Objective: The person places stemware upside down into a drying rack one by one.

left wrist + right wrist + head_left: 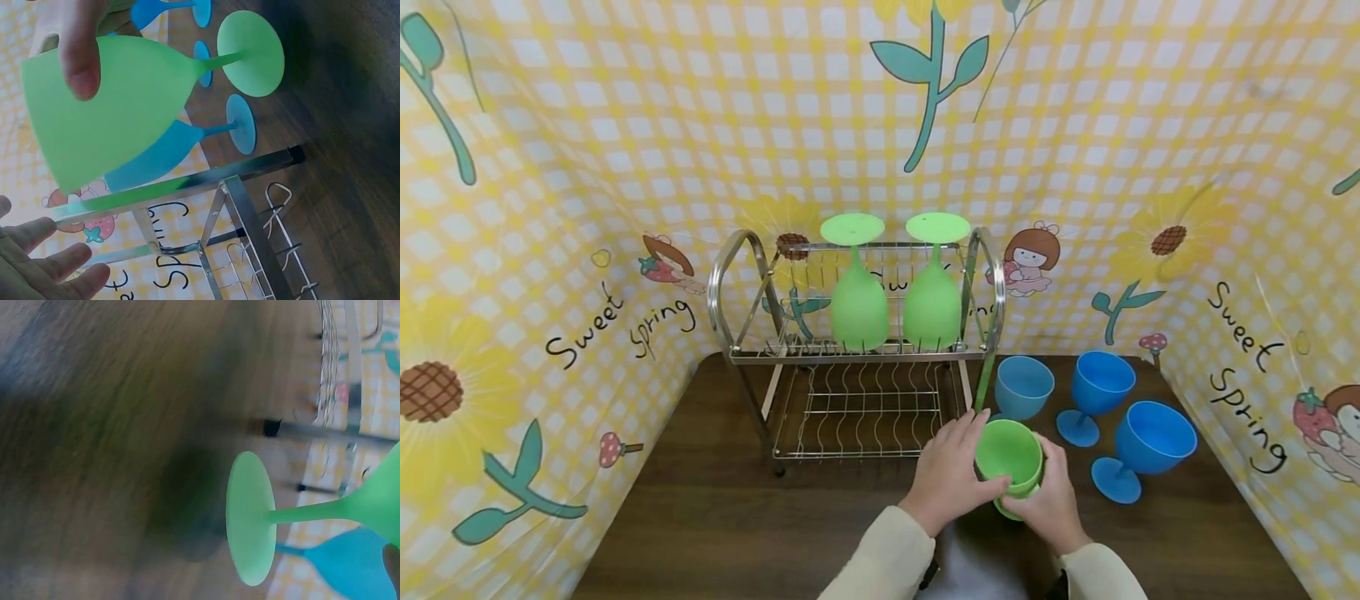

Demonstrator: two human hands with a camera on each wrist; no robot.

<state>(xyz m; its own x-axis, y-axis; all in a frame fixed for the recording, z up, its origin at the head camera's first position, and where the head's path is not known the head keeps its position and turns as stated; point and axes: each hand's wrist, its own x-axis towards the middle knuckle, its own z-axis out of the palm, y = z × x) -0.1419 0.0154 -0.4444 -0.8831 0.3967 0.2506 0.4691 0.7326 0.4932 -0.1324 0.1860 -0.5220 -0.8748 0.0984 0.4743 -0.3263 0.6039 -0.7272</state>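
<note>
A light green plastic goblet [1009,454] stands mouth up near the rack's front right corner. My right hand [1051,504] grips its bowl from the right, the thumb on the near side. My left hand [951,471] is at the bowl's left, its thumb against the near side. In the left wrist view, the left fingers [72,275] are spread and apart from the bowl. The goblet's round foot [250,519] seems raised off the table, with a dark shadow beside it. At the right wrist view's edge only a bit of a right finger shows.
A two-tier metal dish rack [857,358] holds two upside-down green goblets [859,304] on its upper tier. Several wire slots form the lower tier. Three blue goblets [1101,383] stand upright at the right of the brown table [715,533]. Checked yellow cloth [700,100] surrounds the table.
</note>
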